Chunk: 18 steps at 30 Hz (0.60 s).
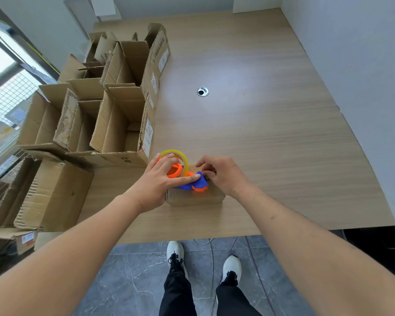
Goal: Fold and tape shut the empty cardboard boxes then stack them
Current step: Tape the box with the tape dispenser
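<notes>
Hands (187, 179) atop small box (195, 198)

A wooden table (260, 133) with a grommet hole (202, 91), perhaps metal-rimmed; grey floor (132, 281) below.
</notes>
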Motion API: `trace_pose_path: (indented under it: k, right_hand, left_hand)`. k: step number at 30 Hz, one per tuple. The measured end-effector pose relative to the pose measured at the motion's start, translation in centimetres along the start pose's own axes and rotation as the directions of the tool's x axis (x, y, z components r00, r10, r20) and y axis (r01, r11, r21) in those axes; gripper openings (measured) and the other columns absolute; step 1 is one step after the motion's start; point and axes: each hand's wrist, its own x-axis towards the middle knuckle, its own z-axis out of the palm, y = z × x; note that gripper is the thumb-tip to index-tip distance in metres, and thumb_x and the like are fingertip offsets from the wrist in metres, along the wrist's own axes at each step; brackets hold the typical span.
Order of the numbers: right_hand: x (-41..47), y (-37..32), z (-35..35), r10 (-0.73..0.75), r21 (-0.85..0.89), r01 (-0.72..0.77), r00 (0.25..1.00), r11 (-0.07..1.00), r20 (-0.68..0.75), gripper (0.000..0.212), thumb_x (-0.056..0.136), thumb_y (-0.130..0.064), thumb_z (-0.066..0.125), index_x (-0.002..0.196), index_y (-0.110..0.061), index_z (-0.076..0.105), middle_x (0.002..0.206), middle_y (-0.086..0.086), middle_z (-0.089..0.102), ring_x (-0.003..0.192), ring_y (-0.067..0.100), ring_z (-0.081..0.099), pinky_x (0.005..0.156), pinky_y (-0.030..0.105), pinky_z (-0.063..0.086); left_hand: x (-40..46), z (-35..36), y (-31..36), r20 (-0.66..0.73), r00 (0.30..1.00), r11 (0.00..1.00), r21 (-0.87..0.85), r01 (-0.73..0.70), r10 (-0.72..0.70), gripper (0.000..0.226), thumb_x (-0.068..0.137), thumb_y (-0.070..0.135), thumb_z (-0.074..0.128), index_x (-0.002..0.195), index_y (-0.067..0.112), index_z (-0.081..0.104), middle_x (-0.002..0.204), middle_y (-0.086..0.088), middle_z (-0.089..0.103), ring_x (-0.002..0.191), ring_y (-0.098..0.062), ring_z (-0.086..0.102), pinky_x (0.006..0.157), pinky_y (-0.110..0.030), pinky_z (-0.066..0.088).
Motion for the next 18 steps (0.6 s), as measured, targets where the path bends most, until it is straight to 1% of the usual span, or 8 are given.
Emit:
trace_pose_path:
  k: [4, 7, 10, 13, 16, 18]
  right_hand:
    - [-0.1, 0.2, 0.1, 0.019, -0.021, -0.020, 0.999, 1.000, -0.045, 0.034, 0.089, -0.002, 0.066, 0.112, -0.027, 0.063, 0.080, -0.010, 0.070, 0.082, 0.011, 0.067, 0.081, 0.039, 0.056]
    - [-0.4, 0.6, 0.1, 0.033, -0.035, -0.036, 0.995, 0.999, -0.095, 0.034, 0.090, 0.001, 0.064, 0.115, -0.023, 0.064, 0.083, -0.006, 0.070, 0.081, 0.012, 0.068, 0.082, 0.039, 0.056]
    - [-0.5, 0.5, 0.1, 0.012, -0.056, -0.020, 0.992, 0.998, -0.127, 0.030, 0.090, 0.003, 0.064, 0.114, -0.016, 0.067, 0.085, -0.003, 0.069, 0.081, 0.017, 0.067, 0.081, 0.039, 0.056]
    - [-0.8, 0.3, 0.2, -0.003, -0.066, -0.005, 0.993, 0.998, -0.120, 0.030, 0.086, 0.004, 0.069, 0.112, -0.011, 0.070, 0.088, 0.001, 0.070, 0.079, 0.016, 0.065, 0.080, 0.032, 0.056]
    - [-1.1, 0.3, 0.3, 0.057, -0.015, -0.059, 0.992, 0.998, -0.113, 0.027, 0.084, 0.005, 0.073, 0.107, -0.009, 0.073, 0.089, 0.004, 0.072, 0.079, 0.016, 0.067, 0.079, 0.023, 0.054]
    - [-1.2, 0.2, 0.5, 0.092, 0.011, -0.091, 0.984, 0.996, -0.153, 0.022, 0.082, 0.003, 0.075, 0.099, -0.011, 0.075, 0.087, 0.000, 0.072, 0.077, 0.015, 0.068, 0.074, 0.019, 0.052]
  left_hand:
    - [0.0, 0.0, 0.0, -0.003, 1.000, 1.000, -0.002, -0.002, 0.002, 0.106, 0.081, -0.003, 0.069, 0.154, 0.058, 0.022, 0.144, -0.006, 0.034, 0.148, -0.035, 0.026, 0.125, -0.055, 0.006]
    - [-0.1, -0.2, 0.0, 0.004, 1.000, 1.000, -0.001, 0.005, -0.005, 0.100, 0.083, 0.002, 0.064, 0.154, 0.058, 0.022, 0.144, -0.006, 0.035, 0.146, -0.034, 0.027, 0.126, -0.054, 0.009]
    - [-0.1, -0.4, 0.1, 0.013, 1.000, 1.000, -0.014, 0.021, -0.021, 0.090, 0.088, 0.012, 0.062, 0.154, 0.059, 0.022, 0.145, -0.006, 0.036, 0.147, -0.034, 0.028, 0.126, -0.054, 0.010]
    - [-0.1, -0.2, 0.2, -0.003, 1.000, 1.000, 0.002, 0.025, -0.025, 0.082, 0.095, 0.020, 0.065, 0.155, 0.057, 0.022, 0.143, -0.008, 0.041, 0.144, -0.035, 0.033, 0.125, -0.055, 0.016]
    - [0.0, 0.2, 0.1, -0.033, 0.999, 0.999, 0.030, 0.016, -0.015, 0.077, 0.098, 0.021, 0.063, 0.156, 0.055, 0.024, 0.139, -0.010, 0.045, 0.140, -0.036, 0.038, 0.124, -0.054, 0.020]
    - [-0.1, 0.2, 0.1, -0.040, 0.999, 0.999, 0.045, 0.018, -0.016, 0.074, 0.099, 0.022, 0.062, 0.156, 0.053, 0.026, 0.135, -0.012, 0.046, 0.135, -0.037, 0.042, 0.123, -0.054, 0.023]
